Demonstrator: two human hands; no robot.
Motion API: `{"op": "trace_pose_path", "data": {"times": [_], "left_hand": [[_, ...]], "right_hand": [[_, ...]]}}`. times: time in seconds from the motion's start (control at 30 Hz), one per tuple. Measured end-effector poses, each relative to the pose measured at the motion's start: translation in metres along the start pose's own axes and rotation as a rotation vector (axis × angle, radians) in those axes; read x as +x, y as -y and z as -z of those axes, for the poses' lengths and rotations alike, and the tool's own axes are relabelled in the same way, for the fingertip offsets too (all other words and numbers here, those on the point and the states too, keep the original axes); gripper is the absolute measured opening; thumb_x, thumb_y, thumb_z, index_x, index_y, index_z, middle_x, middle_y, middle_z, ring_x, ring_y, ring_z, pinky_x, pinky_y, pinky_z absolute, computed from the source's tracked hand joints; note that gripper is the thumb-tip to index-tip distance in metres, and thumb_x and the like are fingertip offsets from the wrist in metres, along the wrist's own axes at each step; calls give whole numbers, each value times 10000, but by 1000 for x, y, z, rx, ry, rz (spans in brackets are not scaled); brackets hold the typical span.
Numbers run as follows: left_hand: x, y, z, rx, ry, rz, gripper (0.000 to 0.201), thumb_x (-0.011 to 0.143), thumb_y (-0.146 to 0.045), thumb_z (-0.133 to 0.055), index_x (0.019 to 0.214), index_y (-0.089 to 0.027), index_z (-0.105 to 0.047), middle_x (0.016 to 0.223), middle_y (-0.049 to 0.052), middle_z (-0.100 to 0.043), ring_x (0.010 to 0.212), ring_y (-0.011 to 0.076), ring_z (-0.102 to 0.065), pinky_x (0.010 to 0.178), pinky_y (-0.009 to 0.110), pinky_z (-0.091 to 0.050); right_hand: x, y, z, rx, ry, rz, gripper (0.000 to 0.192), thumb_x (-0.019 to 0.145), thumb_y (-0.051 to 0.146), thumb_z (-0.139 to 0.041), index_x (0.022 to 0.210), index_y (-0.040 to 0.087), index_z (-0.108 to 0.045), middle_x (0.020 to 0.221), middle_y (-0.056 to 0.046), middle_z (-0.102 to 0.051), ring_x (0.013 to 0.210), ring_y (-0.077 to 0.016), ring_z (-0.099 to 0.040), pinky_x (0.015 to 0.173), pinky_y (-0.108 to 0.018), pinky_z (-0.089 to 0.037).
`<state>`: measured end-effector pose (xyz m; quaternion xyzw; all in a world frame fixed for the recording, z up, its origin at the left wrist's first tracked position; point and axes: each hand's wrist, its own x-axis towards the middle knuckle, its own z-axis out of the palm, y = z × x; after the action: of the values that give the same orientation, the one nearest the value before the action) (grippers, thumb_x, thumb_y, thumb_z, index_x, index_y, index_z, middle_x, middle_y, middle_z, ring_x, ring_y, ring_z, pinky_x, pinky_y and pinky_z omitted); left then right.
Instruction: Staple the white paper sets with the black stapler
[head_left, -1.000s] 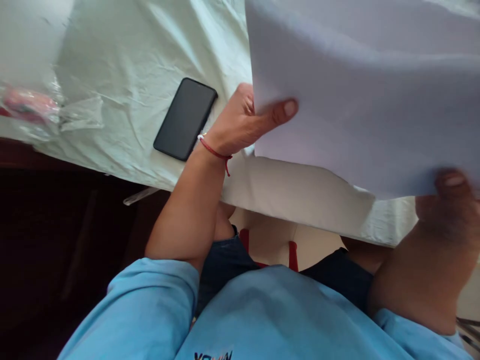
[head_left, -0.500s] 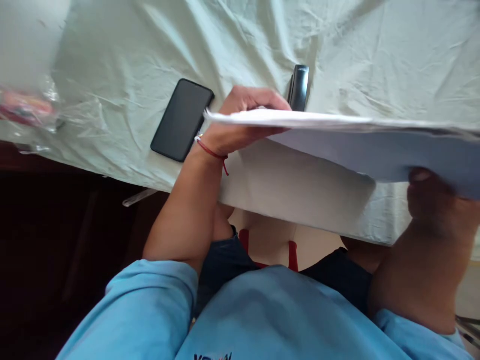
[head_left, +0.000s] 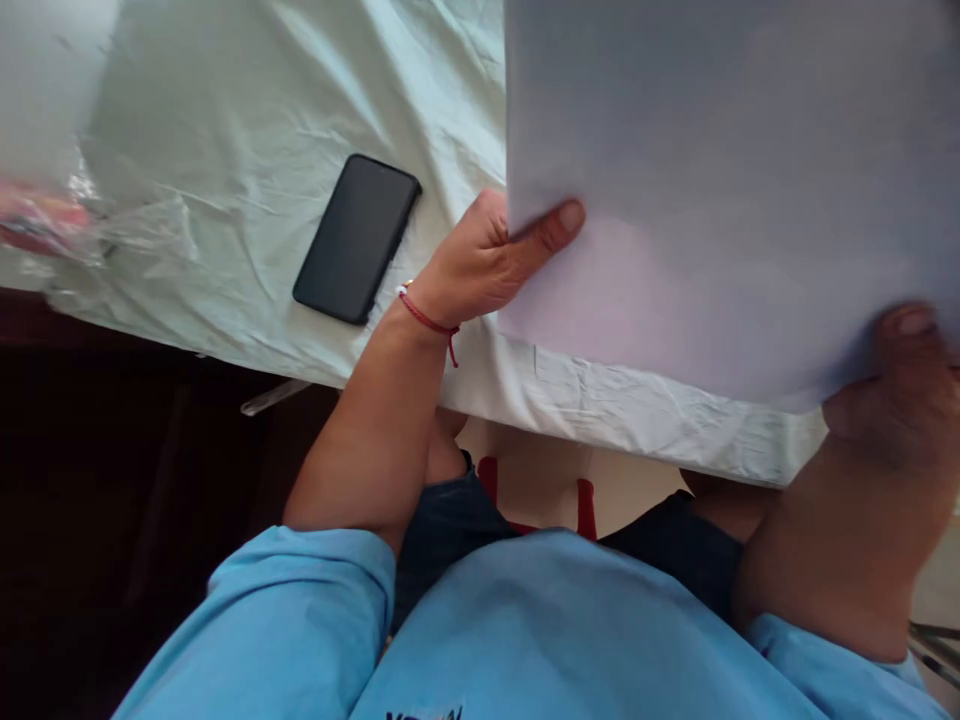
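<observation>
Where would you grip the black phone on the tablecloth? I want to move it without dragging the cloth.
Grip the black phone across its two long edges near the middle, coming from above. It lies flat, screen up, tilted diagonally on the wrinkled tablecloth, with both long sides free. The left hand is nearest, but holds the paper.

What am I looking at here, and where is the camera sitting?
The camera is worn on a person's head and looks down at their own two bare hands; there is no machine. The left hand and right hand hold up a white sheet of paper, thumbs on its near face. Beneath it lies a table under a pale green cloth. A black phone lies flat on the cloth, left of the left hand. Some clear plastic wrapping sits blurred at the far left.
</observation>
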<state>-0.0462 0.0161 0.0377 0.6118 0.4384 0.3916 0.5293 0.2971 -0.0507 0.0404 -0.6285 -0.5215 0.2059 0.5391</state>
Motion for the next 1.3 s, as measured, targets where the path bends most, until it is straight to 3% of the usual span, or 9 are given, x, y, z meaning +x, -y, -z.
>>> {"op": "trace_pose_path", "data": {"times": [0.1,0.17,0.33,0.53,0.67,0.77,0.87,1.07,1.3], "left_hand": [[-4,-2,-1,-114,131,67,274,1098,-413,-597,1151,-217,-780,1143,21,-794,1193,208,-740,1079,348,-604],[-3,0,1,-121,200,168,291,1101,-427,-602,1079,-202,-785,1037,25,-795,1094,216,-772,1004,365,-643],[4,16,10,41,9,246,376,1029,-525,-705,865,-187,-694,740,26,-662,910,234,-692,919,453,-626],[8,29,12,116,-46,153,218,947,-408,-760,1073,-231,-744,774,7,-689,899,228,-636,918,425,-575],[6,26,12,251,-62,112,351,900,-305,-770,1247,-249,-765,746,-18,-689,901,236,-642,942,402,-545],[5,21,11,389,-54,92,212,953,-347,-698,1063,-215,-821,844,24,-757,934,253,-673,929,392,-532],[6,17,7,522,-69,95,256,998,-336,-617,987,-199,-834,955,66,-803,935,258,-702,913,400,-529],[3,13,3,700,100,0,265,955,-211,-601,996,-235,-862,1039,71,-804,1052,266,-712,1013,403,-530],[-2,11,1,786,111,20,283,940,-187,-600,1010,-212,-874,1054,106,-748,1101,297,-680,1073,446,-518]], "right_hand": [[5,1,2,15,6,-96,310,819,377,-759,1080,214,-723,1115,26,-664,1170,-184,-630,1116,-425,-466],[6,-1,5,23,26,-220,332,764,370,-810,1037,201,-730,1122,25,-673,1136,-174,-647,1112,-399,-478],[5,-4,13,5,61,-350,393,724,387,-841,1058,209,-736,1160,18,-674,1026,-124,-671,1002,-300,-557],[3,-2,22,-98,222,-542,422,726,471,-824,1057,226,-734,1117,9,-691,846,-77,-683,757,-161,-583],[3,-2,30,-214,298,-699,545,673,565,-826,1101,244,-725,1062,-20,-705,648,-118,-670,498,-188,-540],[4,-3,33,-251,363,-830,591,614,612,-833,1064,243,-731,965,-33,-715,599,-181,-676,433,-245,-526],[6,-5,33,-291,435,-942,612,562,641,-840,995,221,-735,840,-50,-706,567,-229,-670,382,-282,-501],[6,-7,25,-235,472,-869,652,620,639,-813,1141,260,-711,893,-33,-708,616,-210,-679,440,-287,-533],[3,-1,21,-166,350,-682,473,742,499,-785,1169,309,-716,1027,6,-699,617,-87,-635,501,-180,-523]]}}
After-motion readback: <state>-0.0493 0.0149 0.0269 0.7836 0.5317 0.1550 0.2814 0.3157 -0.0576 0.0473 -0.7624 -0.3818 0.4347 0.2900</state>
